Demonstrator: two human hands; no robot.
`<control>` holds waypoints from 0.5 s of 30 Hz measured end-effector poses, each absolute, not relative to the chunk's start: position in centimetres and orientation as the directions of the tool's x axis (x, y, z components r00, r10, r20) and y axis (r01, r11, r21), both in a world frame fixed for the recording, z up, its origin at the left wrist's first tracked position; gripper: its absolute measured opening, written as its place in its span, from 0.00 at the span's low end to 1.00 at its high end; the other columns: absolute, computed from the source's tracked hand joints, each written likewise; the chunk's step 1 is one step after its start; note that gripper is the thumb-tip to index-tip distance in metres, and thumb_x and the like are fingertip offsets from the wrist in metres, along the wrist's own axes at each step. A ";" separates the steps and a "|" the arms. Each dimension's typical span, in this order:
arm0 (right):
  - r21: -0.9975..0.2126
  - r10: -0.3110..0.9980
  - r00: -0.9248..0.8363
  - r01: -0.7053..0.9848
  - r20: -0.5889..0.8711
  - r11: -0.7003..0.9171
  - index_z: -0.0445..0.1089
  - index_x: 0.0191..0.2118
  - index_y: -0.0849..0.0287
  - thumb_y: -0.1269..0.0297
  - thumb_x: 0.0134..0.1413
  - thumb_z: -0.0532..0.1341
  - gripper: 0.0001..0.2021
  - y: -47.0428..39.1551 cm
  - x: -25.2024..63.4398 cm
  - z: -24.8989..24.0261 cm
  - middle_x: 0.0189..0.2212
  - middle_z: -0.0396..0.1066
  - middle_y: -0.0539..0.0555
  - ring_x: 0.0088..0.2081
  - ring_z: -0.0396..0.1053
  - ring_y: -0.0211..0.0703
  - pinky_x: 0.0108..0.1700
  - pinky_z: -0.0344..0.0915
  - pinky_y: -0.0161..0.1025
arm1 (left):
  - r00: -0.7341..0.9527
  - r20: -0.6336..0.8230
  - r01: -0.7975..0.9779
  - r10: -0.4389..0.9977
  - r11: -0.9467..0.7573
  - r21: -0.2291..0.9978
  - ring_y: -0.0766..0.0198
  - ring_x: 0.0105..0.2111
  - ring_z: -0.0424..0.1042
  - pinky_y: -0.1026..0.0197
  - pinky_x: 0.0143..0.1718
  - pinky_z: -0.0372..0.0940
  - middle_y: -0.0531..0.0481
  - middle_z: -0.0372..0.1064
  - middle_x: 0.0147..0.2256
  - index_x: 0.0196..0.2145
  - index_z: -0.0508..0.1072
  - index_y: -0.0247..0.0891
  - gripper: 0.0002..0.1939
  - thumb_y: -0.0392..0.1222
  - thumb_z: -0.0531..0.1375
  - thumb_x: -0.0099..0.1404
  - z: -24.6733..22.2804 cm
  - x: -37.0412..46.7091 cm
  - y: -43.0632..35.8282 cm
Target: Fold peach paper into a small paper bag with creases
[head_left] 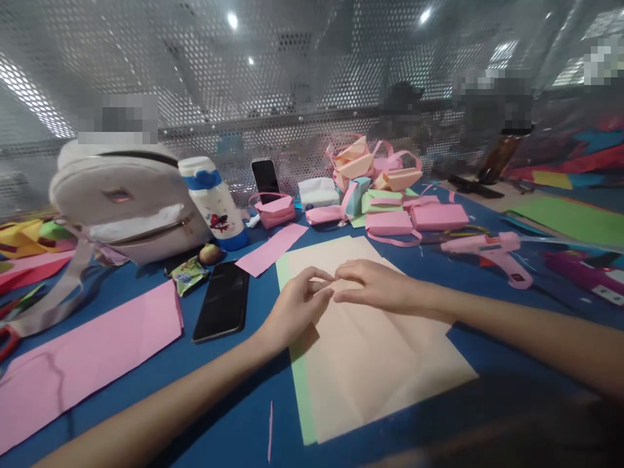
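A short stack of peach paper sheets (370, 383) lies in front of me, with a pale green sheet (305, 416) showing along its left edge. Faint creases run across the top peach sheet. My left hand (299, 302) is over the left part of the stack, fingers loosely bent and thumb apart from them. From the right, my right hand (375, 284) reaches over the same paper, its thumb held away from the fingers. The fingertips of both hands nearly meet. Nothing can be made out between them, and whether they touch the paper is unclear.
On the blue table (219, 396) lie a black phone (221, 302), pink paper (97, 351) and a pink glue gun (497, 250). Farther back stand a white backpack (127, 195), a bottle (214, 205) and several small paper bags (390, 224). Perforated metal (302, 65) rises behind.
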State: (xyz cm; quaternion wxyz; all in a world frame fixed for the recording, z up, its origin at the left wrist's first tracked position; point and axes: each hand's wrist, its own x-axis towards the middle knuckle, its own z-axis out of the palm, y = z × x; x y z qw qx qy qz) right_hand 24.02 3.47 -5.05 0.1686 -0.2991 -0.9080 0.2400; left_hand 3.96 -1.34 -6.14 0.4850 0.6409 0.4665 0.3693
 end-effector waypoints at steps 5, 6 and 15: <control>-0.697 0.649 -0.760 0.452 0.026 0.556 0.71 0.35 0.57 0.56 0.57 0.66 0.10 4.1 24.7 -5.4 0.33 0.71 0.48 0.37 0.66 0.42 0.37 0.57 0.36 | 0.315 0.121 0.365 0.941 -0.238 0.900 0.60 0.39 0.75 0.60 0.39 0.70 0.45 0.74 0.43 0.49 0.67 0.40 0.11 0.40 0.55 0.70 -5.8 1.8 -4.1; -0.679 0.639 -0.769 0.455 0.027 0.576 0.71 0.36 0.57 0.57 0.57 0.66 0.09 4.1 24.8 -5.3 0.35 0.72 0.49 0.40 0.67 0.44 0.40 0.57 0.37 | 0.360 0.204 0.450 0.910 -0.361 0.817 0.59 0.45 0.73 0.58 0.45 0.70 0.44 0.72 0.49 0.51 0.67 0.41 0.12 0.37 0.53 0.71 -5.8 1.3 -4.7; -0.566 0.627 -0.777 0.541 -0.053 0.622 0.70 0.37 0.58 0.59 0.55 0.69 0.10 3.7 23.9 -4.7 0.37 0.73 0.50 0.42 0.67 0.45 0.45 0.56 0.41 | 0.825 0.414 0.488 0.385 -0.855 -0.176 0.60 0.62 0.62 0.57 0.62 0.60 0.52 0.64 0.62 0.60 0.68 0.40 0.20 0.36 0.44 0.77 -10.2 0.6 -7.9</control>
